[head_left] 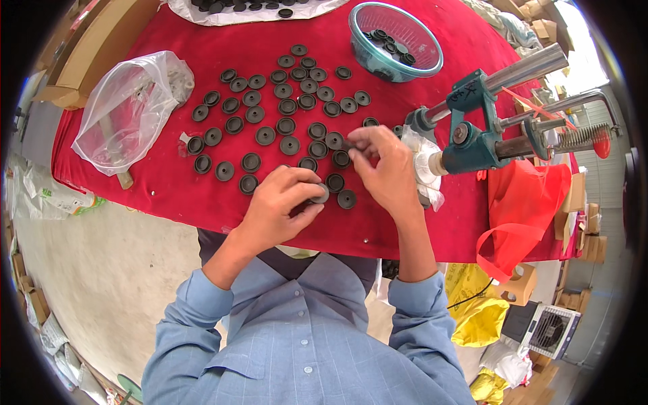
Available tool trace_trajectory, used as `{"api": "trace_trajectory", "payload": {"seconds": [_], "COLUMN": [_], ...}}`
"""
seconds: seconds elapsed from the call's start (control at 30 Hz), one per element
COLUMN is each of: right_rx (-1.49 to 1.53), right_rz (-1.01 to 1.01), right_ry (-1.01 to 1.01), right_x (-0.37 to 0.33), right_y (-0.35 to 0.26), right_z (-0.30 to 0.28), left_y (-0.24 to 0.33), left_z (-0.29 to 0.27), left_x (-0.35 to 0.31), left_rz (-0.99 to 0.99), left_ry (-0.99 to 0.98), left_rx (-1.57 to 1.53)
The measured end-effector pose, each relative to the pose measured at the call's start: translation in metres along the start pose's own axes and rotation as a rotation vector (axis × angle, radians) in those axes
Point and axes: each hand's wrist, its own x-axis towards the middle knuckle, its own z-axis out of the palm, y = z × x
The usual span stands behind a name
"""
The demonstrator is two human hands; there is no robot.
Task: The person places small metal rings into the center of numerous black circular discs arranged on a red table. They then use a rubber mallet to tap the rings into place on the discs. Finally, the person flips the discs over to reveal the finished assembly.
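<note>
Many round black rubber caps [285, 126] with raised rims and small centre studs lie spread over the red tablecloth [162, 162]. My left hand [280, 202] is closed around a greyish round cap [322, 194], whose edge shows past the fingertips at the front of the group. To its right, my right hand [385, 165] pinches a small dark piece [348, 145], probably another cap, between thumb and fingers. It is held just above the caps at the right of the group. Most of that piece is hidden by the fingers.
A green hand press [476, 121] with steel rods stands close to my right hand. Behind it sits a teal basket [364, 57] with caps inside. A clear plastic bag [131, 111] lies at left, and a red bag [523, 209] hangs at the right edge. More caps lie on white sheeting [236, 16] at the far side.
</note>
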Motion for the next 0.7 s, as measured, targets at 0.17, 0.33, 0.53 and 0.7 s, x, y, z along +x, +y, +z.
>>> {"api": "trace_trajectory", "payload": {"seconds": [0.17, 0.33, 0.53, 0.7], "right_rx": [-0.375, -0.438, -0.125, -0.135], "right_rz": [-0.073, -0.151, -0.065, -0.219], "right_ry": [0.09, 0.082, 0.038, -0.179], "right_x": [0.018, 0.026, 0.005, -0.039], "right_y": [0.025, 0.04, 0.002, -0.035], "right_z": [0.018, 0.03, 0.024, 0.034], "left_y": [-0.005, -0.04, -0.07, -0.059], "left_z": [-0.039, -0.079, -0.089, -0.082], "left_x": [0.008, 0.014, 0.009, 0.016], "left_rz": [-0.313, -0.391, -0.326, -0.48], "left_ry": [0.142, 0.251, 0.219, 0.308], "left_rx": [-0.086, 0.249, 0.534, 0.406]}}
